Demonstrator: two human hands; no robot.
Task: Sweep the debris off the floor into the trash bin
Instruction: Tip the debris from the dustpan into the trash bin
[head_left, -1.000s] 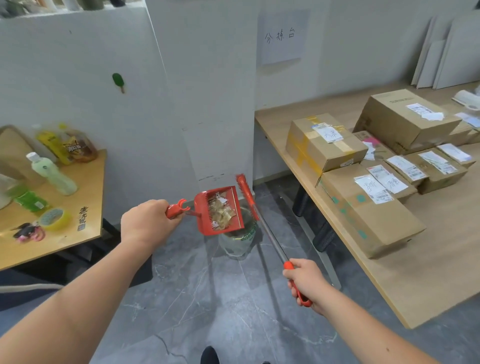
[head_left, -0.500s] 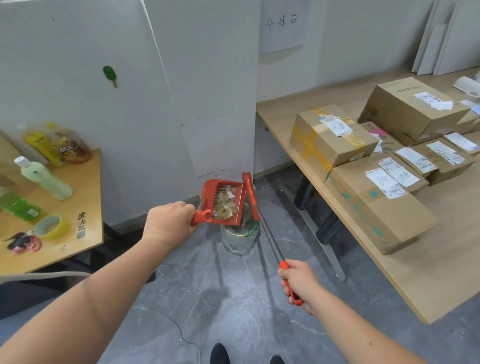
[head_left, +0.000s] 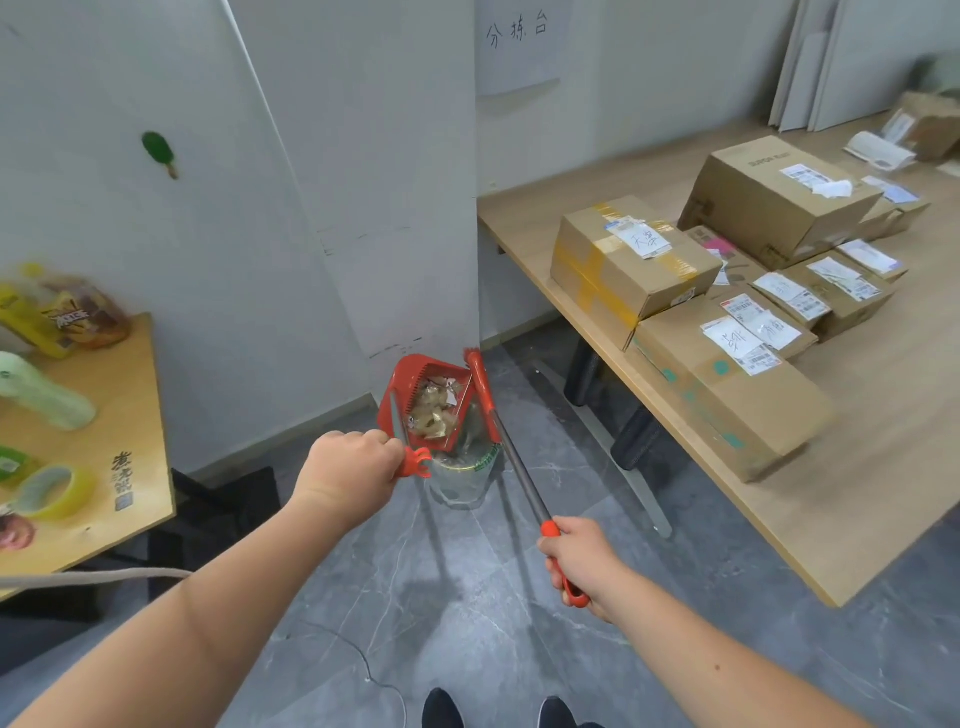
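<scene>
The grey marbled floor (head_left: 467, 597) lies open in a lane from my shoes up to 12 o'clock. It is hemmed by the edge of a small wooden surface (head_left: 135, 415) at 9 o'clock and by the long edge of a pale wooden surface (head_left: 883, 467) at 2 o'clock, which is loaded with brown cardboard boxes (head_left: 727, 405). A white partition corner (head_left: 395, 208) closes the lane at 12 o'clock. At its foot stands the clear plastic trash bin (head_left: 462, 486), apart from both surfaces. My left grip (head_left: 348, 470) is clamped round the handle of the red plastic dustpan (head_left: 402, 371). The pan is tipped steeply over the bin's mouth, its handle end lowest. The pale crumpled debris (head_left: 431, 413) lies inside the pan. My right grip (head_left: 582, 561) is closed round the red handle end of the long red-headed broom (head_left: 480, 387). The broom's grey shaft runs up toward 11 o'clock, and its head stands against the pan's right rim, above the bin.
</scene>
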